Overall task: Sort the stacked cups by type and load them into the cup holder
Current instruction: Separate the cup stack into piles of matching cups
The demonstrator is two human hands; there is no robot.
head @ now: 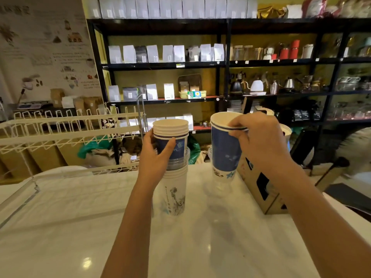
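Cup stack (174, 167) upright, long axis vertical (mouths up); left hand (155, 157) wraps it. Right hand (259, 139) pinches blue cup (225, 149) rim.

Showing two hands: left hand (155, 157) and right hand (259, 137). Standing on the white counter (80, 227): one mixed cup stack (173, 167) and one blue cup stack (225, 149) right of it. Resting right of the blue stack: one cardboard box (261, 189). Sitting left of the mixed stack: one white wire rack (66, 129). Individual cup count per stack not determinable.
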